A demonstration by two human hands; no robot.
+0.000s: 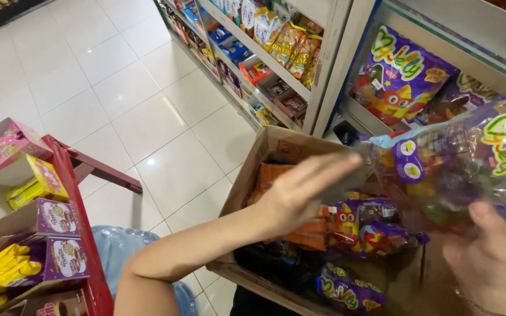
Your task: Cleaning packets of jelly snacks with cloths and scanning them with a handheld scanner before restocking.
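My right hand [487, 257] grips a clear bag of colourful sweets with purple print [464, 169] from below, held up in front of the shelf. My left hand [300, 193] reaches in from the left, fingers stretched flat, touching the bag's left end above a cardboard box [265, 152]. The box holds more purple sweet bags [376, 228] and orange packs [308, 234]. A large purple bag of the same kind [399, 76] lies on the shelf behind.
A white shelf unit [323, 64] with snack packets runs along the back right. At the left a red cart [83, 234] carries purple, pink and yellow cartons. White floor tiles [124, 93] lie between them. A clear plastic bundle [112, 246] sits by my arm.
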